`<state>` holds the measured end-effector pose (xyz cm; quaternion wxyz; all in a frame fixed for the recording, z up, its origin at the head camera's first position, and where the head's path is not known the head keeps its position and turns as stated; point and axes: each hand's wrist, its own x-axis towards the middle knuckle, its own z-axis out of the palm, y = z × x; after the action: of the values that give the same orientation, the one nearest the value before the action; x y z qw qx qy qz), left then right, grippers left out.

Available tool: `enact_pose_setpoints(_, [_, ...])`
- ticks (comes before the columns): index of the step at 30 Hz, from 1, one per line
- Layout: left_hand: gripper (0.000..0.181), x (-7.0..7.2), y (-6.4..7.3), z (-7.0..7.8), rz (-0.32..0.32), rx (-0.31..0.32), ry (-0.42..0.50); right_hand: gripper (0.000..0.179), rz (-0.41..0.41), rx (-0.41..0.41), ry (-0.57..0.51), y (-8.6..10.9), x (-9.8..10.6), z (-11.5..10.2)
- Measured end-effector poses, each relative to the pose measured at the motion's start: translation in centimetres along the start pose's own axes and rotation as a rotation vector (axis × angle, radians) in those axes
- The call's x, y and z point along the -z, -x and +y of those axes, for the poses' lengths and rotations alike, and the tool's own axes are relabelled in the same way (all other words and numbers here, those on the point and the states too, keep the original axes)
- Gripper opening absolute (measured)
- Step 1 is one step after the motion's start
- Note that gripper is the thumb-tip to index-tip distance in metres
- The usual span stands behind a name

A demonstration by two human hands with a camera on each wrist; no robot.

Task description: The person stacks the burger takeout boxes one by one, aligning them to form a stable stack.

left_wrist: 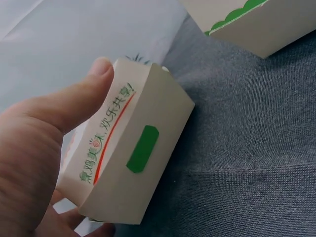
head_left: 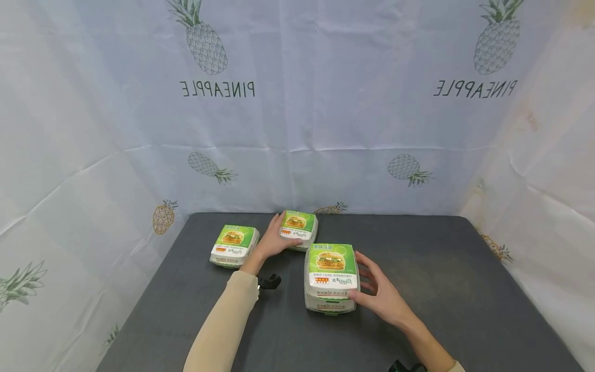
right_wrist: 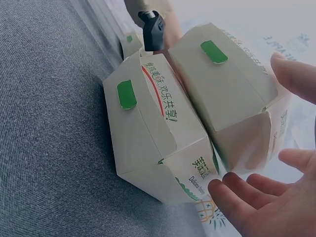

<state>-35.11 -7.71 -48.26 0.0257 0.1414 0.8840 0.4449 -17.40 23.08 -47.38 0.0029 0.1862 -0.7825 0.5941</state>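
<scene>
My left hand [head_left: 275, 240] grips a green-and-white burger box [head_left: 299, 225] at the back of the table. In the left wrist view its thumb [left_wrist: 86, 96] lies along one side of this box, the fingers along the opposite side. Two more burger boxes stand stacked near the middle, the upper box [head_left: 331, 266] over the lower box [head_left: 331, 306]. At the stack's right side is my right hand [head_left: 383, 294], thumb by the front corner. In the right wrist view its fingers [right_wrist: 264, 190] are extended beside the boxes, fingertips right at their sides.
Another burger box [head_left: 234, 244] sits at the back left, beyond my left forearm. The dark grey table [head_left: 441, 289] runs up to a white curtain [head_left: 316, 124] printed with pineapples. A black wrist device [head_left: 269, 281] is strapped at my left cuff.
</scene>
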Motion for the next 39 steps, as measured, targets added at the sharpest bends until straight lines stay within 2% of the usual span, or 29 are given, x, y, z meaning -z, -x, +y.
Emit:
enact_pose_setpoints(11, [0.113,-0.3,-0.4,-0.2,-0.02,-0.009,0.024,0.086,0.001,-0.021,-0.012,0.1,-0.1,-0.2])
enact_pose_setpoints(15, [0.112,-0.4,-0.4,-0.3,-0.004,-0.025,0.04,0.085,-0.003,-0.014,-0.016,0.0,-0.1,-0.2])
enact_pose_setpoints(26, [0.112,-0.4,0.3,-0.1,0.033,0.003,0.019,0.083,0.003,-0.023,-0.007,-0.1,-0.2,-0.2])
enact_pose_setpoints(33, [0.112,0.1,0.8,1.0,0.075,-0.002,0.025,0.085,0.011,-0.051,0.001,-0.1,-0.2,-0.3])
enact_pose_setpoints(39, [0.111,1.2,1.4,2.8,0.122,-0.019,0.018,0.084,0.011,-0.036,-0.001,-0.1,-0.4,-0.4])
